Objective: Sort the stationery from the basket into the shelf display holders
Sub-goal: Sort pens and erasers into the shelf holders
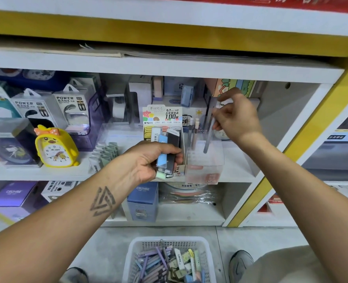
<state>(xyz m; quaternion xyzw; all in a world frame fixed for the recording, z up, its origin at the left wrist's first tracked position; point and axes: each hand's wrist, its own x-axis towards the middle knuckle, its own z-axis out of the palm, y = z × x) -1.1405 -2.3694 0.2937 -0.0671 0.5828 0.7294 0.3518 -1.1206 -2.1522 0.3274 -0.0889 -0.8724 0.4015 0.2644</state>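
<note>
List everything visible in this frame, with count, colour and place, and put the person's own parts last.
basket: one, white, on the floor below the shelf, holding pens and erasers.
clear holder: one, transparent, middle shelf, a few pens standing in it.
grey pen: one, lowered into the clear holder.
small boxes: several, blue, black, white and pale green, in the left hand.
lead refill display: one, white card, behind the left hand.
clock: one, yellow chick shape, middle shelf left.
power bank boxes: two readable, clear packs, behind the clock.
left hand: grips the small boxes.
right hand: pinches the grey pen's top.
shoes: two, grey, beside the basket.
</note>
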